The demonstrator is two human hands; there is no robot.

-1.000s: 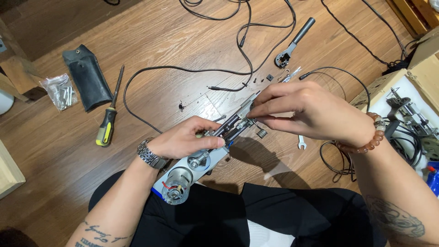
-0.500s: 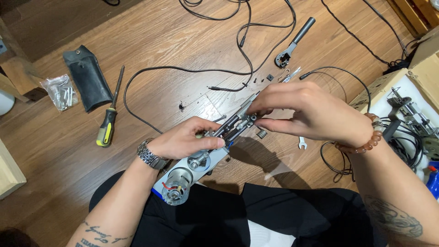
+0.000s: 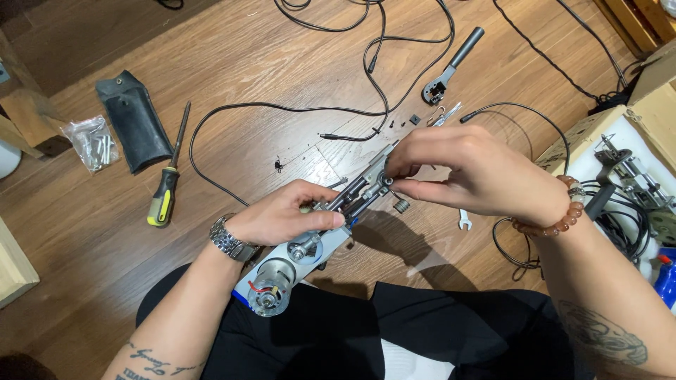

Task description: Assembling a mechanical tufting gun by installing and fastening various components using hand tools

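Note:
A long metal mechanism with a small electric motor (image 3: 271,290) at its near end rests across my lap and the wood floor. My left hand (image 3: 285,211), with a steel watch on the wrist, grips the mechanism's middle from above. My right hand (image 3: 472,169), wearing a bead bracelet, pinches a small part at the far end of the mechanism (image 3: 377,184), next to a knurled metal knob (image 3: 402,205). What sits between the right fingertips is hidden.
A yellow-and-black screwdriver (image 3: 167,176), a black pouch (image 3: 134,119) and a bag of screws (image 3: 93,143) lie at the left. A ratchet wrench (image 3: 451,67), a small spanner (image 3: 465,220) and black cables (image 3: 338,112) lie beyond. An open cardboard box (image 3: 627,155) with metal parts stands at the right.
My right hand's fingertips have shifted slightly on the far end of the mechanism. The left hand keeps its grip and the mechanism stays in place.

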